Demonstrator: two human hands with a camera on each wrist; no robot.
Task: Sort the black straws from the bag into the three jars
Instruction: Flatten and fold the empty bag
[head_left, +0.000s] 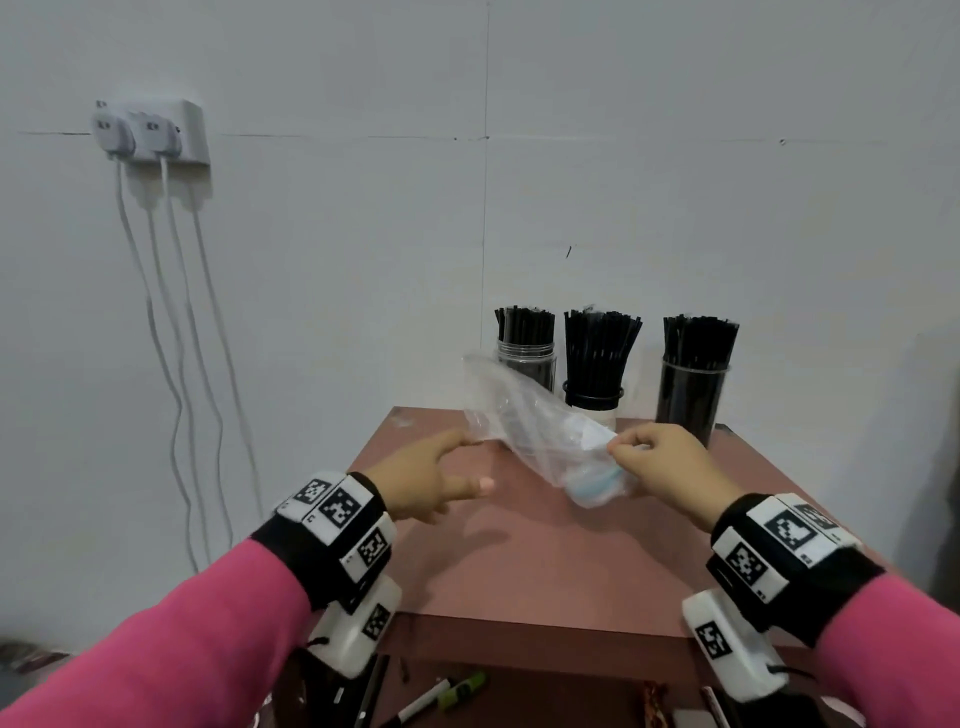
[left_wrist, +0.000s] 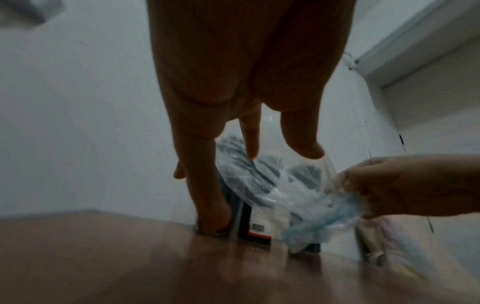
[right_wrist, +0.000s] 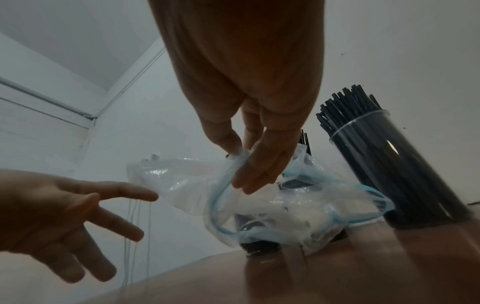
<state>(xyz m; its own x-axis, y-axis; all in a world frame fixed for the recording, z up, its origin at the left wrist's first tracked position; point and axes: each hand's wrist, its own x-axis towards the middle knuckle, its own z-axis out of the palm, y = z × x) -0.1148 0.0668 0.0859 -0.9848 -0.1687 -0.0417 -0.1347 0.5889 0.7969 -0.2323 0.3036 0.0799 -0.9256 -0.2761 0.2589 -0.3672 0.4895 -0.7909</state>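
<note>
White cables (head_left: 176, 364) hung from a wall socket (head_left: 156, 136) at far left. The left hand (head_left: 423, 480) hovered over the reddish-brown table (head_left: 519, 561), fingers spread and loose, fingertips (right_wrist: 145, 194) touching the clear plastic bag (head_left: 540, 431). The right hand (head_left: 667, 462) pinched the bag's blue-edged mouth, holding it above the table. Behind stood three jars (head_left: 688, 400) by the wall, each packed with upright black straws (head_left: 600, 348).
</note>
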